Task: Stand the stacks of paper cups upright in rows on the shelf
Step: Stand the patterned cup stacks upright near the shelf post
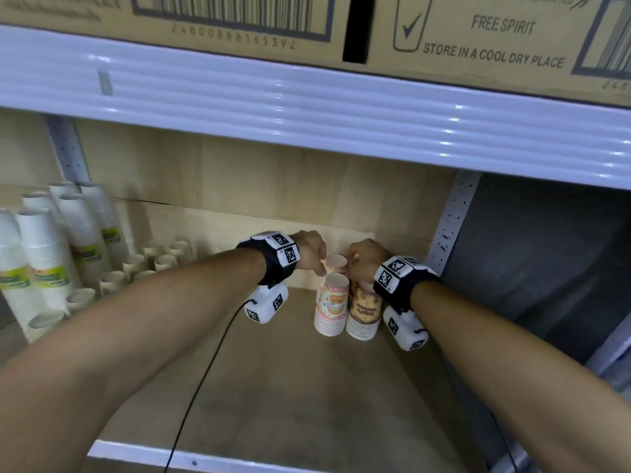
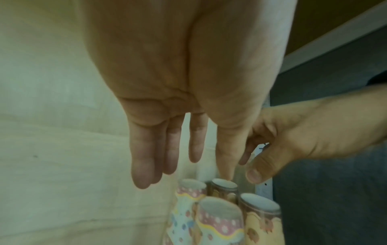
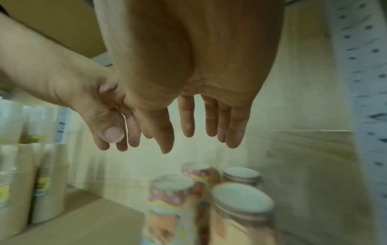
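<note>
Several stacks of printed paper cups stand upright in a tight block on the wooden shelf (image 1: pixel 273 404), near its right upright. The front pink stack (image 1: pixel 332 308) and the front brown stack (image 1: pixel 364 312) stand side by side, with a back pink stack (image 1: pixel 336 262) behind them. In the left wrist view a back brown stack (image 2: pixel 225 186) also shows. My left hand (image 2: pixel 192 155) hangs over the block with straight fingers, its thumb tip at the back brown stack's rim. My right hand (image 3: pixel 194 132) hovers just above the stacks, fingers straight, holding nothing.
Tall white cup stacks (image 1: pixel 44 254) and several small single cups (image 1: pixel 136 264) fill the shelf's left end. A white upper shelf edge (image 1: pixel 307 107) with cardboard boxes (image 1: pixel 478 39) hangs low overhead. A perforated upright (image 1: pixel 450 220) bounds the right. A black cable (image 1: pixel 205 377) trails from my left wrist.
</note>
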The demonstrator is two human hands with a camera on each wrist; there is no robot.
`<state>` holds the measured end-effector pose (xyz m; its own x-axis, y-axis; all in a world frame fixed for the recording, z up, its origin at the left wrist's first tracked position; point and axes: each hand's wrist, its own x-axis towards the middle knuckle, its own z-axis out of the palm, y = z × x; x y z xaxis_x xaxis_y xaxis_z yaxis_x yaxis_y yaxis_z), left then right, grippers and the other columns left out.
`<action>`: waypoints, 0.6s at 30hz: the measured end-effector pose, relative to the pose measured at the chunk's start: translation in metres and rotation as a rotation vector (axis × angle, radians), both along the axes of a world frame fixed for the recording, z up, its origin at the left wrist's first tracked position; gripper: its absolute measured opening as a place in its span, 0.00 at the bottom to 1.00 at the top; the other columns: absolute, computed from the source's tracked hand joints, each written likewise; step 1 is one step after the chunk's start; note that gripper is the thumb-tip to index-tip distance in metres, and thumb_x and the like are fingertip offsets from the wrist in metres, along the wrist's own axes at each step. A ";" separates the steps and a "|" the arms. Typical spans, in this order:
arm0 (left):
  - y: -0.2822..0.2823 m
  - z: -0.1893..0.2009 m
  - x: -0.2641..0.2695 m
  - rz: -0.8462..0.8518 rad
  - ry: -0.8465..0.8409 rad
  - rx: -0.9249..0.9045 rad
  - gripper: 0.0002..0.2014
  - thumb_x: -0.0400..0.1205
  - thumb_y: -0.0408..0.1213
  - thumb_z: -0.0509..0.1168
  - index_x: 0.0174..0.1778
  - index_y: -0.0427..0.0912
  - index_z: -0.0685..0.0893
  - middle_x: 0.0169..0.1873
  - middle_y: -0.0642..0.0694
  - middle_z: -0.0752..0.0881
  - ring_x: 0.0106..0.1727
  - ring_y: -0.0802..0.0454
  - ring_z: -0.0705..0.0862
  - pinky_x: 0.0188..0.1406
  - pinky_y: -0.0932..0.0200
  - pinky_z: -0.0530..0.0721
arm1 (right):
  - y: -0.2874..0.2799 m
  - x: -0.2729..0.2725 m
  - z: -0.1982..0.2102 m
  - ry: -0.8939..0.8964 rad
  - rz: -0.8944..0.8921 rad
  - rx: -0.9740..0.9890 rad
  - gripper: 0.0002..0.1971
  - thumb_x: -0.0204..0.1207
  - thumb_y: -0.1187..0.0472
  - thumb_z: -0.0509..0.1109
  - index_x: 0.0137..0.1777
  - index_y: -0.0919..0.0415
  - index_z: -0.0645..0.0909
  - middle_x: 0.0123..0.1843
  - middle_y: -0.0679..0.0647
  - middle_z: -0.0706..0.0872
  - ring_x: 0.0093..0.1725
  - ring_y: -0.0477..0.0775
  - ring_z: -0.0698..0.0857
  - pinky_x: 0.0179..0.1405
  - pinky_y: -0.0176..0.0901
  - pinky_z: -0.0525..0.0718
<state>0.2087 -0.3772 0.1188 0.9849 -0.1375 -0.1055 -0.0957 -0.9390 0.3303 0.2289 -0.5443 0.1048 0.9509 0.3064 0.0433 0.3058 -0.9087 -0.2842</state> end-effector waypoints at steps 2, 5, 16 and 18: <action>0.019 0.011 -0.010 0.038 0.007 0.002 0.23 0.77 0.45 0.75 0.67 0.46 0.82 0.58 0.48 0.78 0.52 0.49 0.78 0.48 0.59 0.77 | 0.018 -0.006 0.007 0.014 0.024 -0.011 0.23 0.70 0.58 0.76 0.66 0.58 0.82 0.69 0.59 0.79 0.66 0.58 0.81 0.54 0.39 0.77; 0.054 0.025 -0.025 0.121 0.017 -0.021 0.23 0.74 0.45 0.77 0.64 0.50 0.83 0.56 0.48 0.80 0.51 0.46 0.83 0.51 0.54 0.86 | 0.049 -0.020 0.019 0.012 0.097 -0.016 0.26 0.72 0.59 0.76 0.71 0.58 0.79 0.72 0.57 0.74 0.69 0.56 0.79 0.59 0.40 0.77; 0.199 0.058 -0.121 0.375 0.053 0.063 0.21 0.72 0.43 0.79 0.60 0.47 0.86 0.48 0.45 0.87 0.37 0.50 0.82 0.37 0.59 0.83 | 0.192 -0.081 0.049 -0.008 0.378 0.025 0.24 0.73 0.57 0.76 0.70 0.53 0.80 0.71 0.54 0.78 0.69 0.56 0.79 0.58 0.38 0.75; 0.222 0.057 -0.142 0.409 0.072 0.078 0.20 0.72 0.41 0.79 0.60 0.44 0.86 0.49 0.44 0.88 0.38 0.48 0.83 0.39 0.56 0.84 | 0.217 -0.098 0.047 0.002 0.457 0.031 0.22 0.74 0.58 0.74 0.70 0.53 0.81 0.71 0.54 0.79 0.68 0.56 0.80 0.54 0.37 0.74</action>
<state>0.0669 -0.1555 0.1759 0.9464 0.2739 -0.1710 0.3105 -0.9173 0.2491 0.1305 -0.3269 0.1517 0.7189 0.6928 0.0573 0.6724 -0.6720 -0.3103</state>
